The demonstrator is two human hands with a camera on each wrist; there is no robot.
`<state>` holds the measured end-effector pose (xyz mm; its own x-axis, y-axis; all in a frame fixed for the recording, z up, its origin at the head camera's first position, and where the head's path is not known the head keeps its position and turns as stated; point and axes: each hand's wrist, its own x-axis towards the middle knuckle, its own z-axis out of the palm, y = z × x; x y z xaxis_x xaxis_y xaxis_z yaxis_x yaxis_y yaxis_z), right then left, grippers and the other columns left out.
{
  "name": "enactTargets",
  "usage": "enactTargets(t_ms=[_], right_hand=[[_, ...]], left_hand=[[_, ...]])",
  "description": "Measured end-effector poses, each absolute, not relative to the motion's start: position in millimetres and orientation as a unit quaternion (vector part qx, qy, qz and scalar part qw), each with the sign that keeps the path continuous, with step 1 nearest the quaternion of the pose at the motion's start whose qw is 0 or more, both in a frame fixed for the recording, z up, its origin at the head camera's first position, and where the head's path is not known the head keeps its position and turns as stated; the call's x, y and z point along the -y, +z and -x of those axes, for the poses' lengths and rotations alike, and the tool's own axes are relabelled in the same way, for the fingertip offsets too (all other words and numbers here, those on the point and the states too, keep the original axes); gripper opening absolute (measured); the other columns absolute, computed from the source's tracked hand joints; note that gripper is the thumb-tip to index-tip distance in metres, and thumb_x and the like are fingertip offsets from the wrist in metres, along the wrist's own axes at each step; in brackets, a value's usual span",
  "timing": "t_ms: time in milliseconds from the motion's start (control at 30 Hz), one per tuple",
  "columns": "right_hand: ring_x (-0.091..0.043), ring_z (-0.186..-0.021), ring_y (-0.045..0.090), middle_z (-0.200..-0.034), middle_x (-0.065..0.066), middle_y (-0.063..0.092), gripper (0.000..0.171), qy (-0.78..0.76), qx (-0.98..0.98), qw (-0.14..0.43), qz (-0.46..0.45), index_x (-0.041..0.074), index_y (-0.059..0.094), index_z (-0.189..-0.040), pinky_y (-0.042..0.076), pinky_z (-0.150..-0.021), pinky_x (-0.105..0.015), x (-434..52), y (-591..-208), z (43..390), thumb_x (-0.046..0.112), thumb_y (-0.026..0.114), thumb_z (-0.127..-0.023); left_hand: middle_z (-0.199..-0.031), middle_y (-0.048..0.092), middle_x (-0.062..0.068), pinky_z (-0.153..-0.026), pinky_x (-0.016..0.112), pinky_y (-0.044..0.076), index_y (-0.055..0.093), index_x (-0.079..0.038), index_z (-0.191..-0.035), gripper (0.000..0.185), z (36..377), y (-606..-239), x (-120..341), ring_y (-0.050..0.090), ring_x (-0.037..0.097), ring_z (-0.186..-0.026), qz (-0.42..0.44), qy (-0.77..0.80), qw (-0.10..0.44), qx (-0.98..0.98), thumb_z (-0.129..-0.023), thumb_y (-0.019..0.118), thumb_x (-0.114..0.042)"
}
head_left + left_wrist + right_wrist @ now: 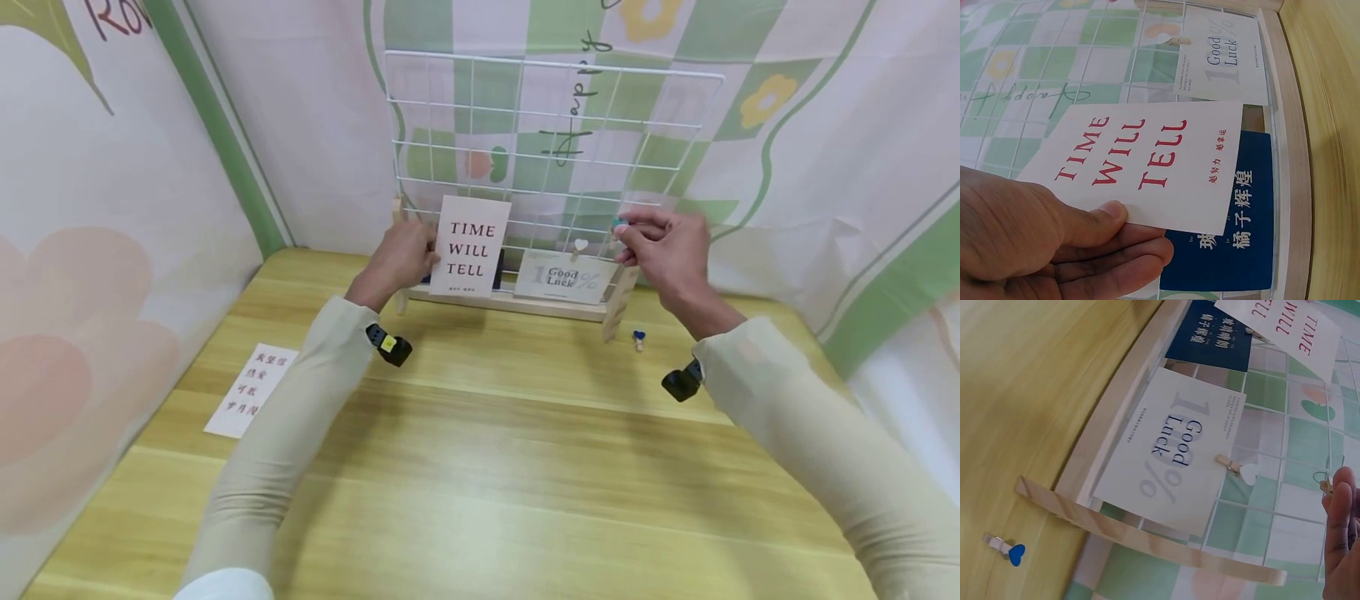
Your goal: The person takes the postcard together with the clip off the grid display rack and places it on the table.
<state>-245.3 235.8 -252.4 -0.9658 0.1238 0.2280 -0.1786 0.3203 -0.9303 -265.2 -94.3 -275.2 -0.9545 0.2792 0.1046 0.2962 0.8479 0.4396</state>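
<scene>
My left hand (405,254) pinches a white card with red lettering (471,246) by its edge, thumb on the printed face. The card is held upright in front of the white wire grid (525,108), overlapping a dark blue card (1254,212) that stands on the rack's wooden ledge. In my right hand (671,254), thumb and fingers pinch a small wooden clothespin (1326,486) with a teal ornament, near the grid's right side. A "Good Luck" card (562,277) stands low on the grid, with a white-heart clothespin (1236,469) at its upper edge.
A clothespin with a blue heart (638,339) lies on the wooden table (480,467), right of the rack's wooden foot (619,304). Another white card with red characters (251,392) lies at the left, partly behind my left sleeve. Patterned cloth (780,167) hangs behind the rack.
</scene>
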Motion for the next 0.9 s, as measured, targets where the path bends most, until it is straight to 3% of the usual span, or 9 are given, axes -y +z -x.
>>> enactTargets(t_ms=[333, 533, 900], right_hand=[[-0.007, -0.051, 0.066, -0.072, 0.016, 0.073, 0.028, 0.584, 0.800, 0.134, -0.012, -0.008, 0.066, -0.114, 0.055, -0.053, -0.020, -240, -263, 244, 0.008, 0.069, -0.090], [-0.006, -0.053, 0.067, -0.073, 0.019, 0.072, 0.032, 0.576, 0.808, 0.124, -0.002, -0.008, 0.064, -0.118, 0.056, -0.055, -0.020, -245, -269, 240, 0.008, 0.068, -0.092], [-0.004, -0.056, 0.067, -0.075, 0.020, 0.073, 0.035, 0.567, 0.816, 0.113, 0.012, -0.007, 0.062, -0.121, 0.057, -0.058, -0.021, -255, -279, 236, 0.012, 0.067, -0.093]], left_hand=[[-0.109, 0.071, 0.017, -0.073, 0.033, 0.054, 0.069, 0.002, -0.113, 0.021, 262, -280, 100, 0.065, 0.026, -0.087, 0.147, -0.227, -0.001, 0.963, -0.097, 0.058, -0.005], [-0.108, 0.072, 0.017, -0.068, 0.030, 0.051, 0.070, 0.003, -0.109, 0.020, 260, -286, 104, 0.063, 0.025, -0.084, 0.145, -0.231, -0.011, 0.962, -0.097, 0.057, -0.004], [-0.109, 0.067, 0.020, -0.079, 0.038, 0.055, 0.071, 0.005, -0.105, 0.018, 257, -293, 113, 0.065, 0.031, -0.093, 0.147, -0.212, -0.003, 0.966, -0.096, 0.059, -0.004]])
